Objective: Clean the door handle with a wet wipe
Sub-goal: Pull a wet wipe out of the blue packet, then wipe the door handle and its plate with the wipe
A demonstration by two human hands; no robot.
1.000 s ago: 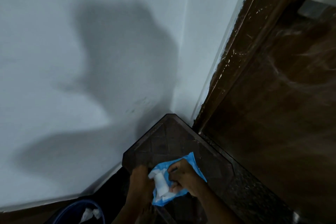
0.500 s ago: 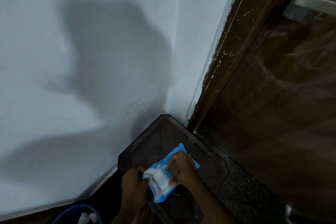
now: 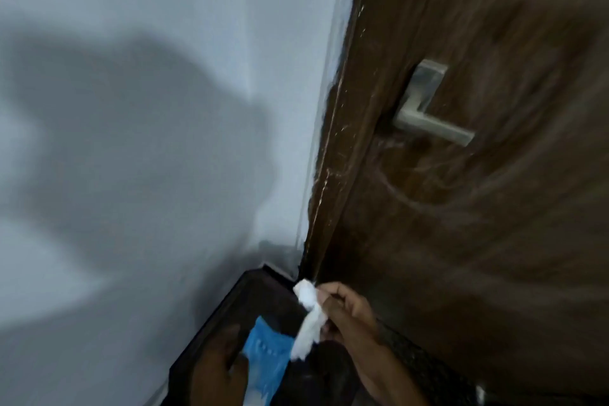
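Door handle (image 3: 428, 112): squared, satin-metal lever on a square plate, mounted on the dark wood-grain door (image 3: 478, 224), up right, well apart from both hands. Untouched.

Wet wipe (image 3: 309, 323): white, limp, crumpled strip, pinched in the right hand (image 3: 349, 313) by closed fingertips.

Left hand (image 3: 214, 369) rests on the blue soft pack (image 3: 267, 359), blurred; grip unclear.

Step, as judged: wipe drawn, not yet applied. Next: raise it to the lever.

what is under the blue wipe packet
The blue wipe packet lies on a dark table in the corner, with the left hand holding it. The tabletop right beneath it is covered, so anything there cannot be seen.
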